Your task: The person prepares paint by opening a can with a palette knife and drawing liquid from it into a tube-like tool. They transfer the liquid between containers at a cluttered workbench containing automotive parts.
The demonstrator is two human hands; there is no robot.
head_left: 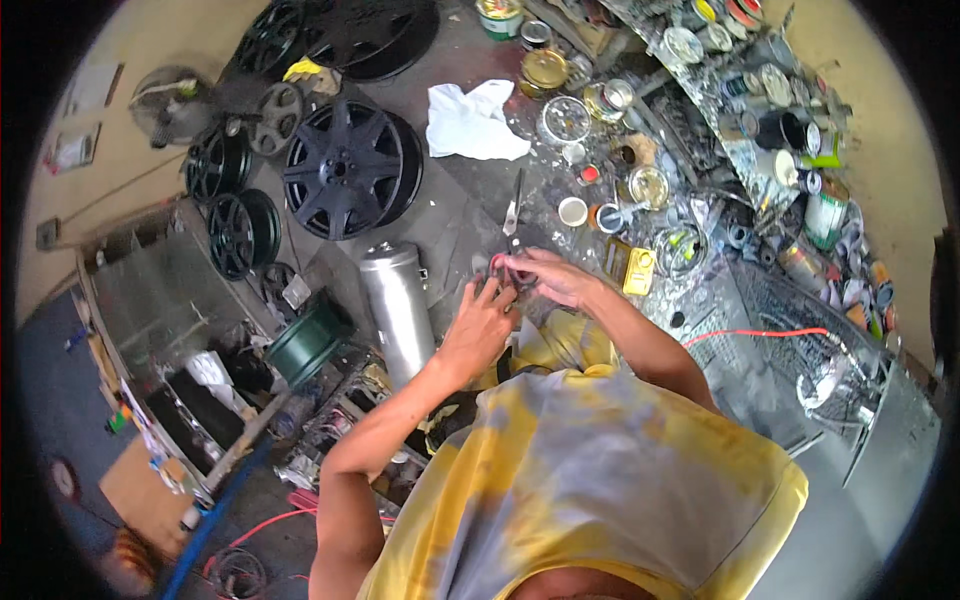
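A pair of scissors (512, 218) with a red handle points its blades away from me, just beyond my hands. My right hand (560, 279) is closed around the handle end, its fingers reaching left over the red ring. Close beside it, my left hand (487, 318) has its fingers apart and slightly bent near the handle. No object shows clearly in the left hand; its fingertips are a little blurred. Left of my hands stands a silver metal cylinder (396, 312). A yellow can (638, 271) is to the right of my right wrist.
Dark wheel rims (340, 172) stand at the far left, with a green rim (308, 338) nearer. A white cloth (476, 120) lies ahead. Several cans and jars (565, 120) crowd the far right. A red hose (760, 332) crosses the right side; a wooden-framed box (165, 290) stands left.
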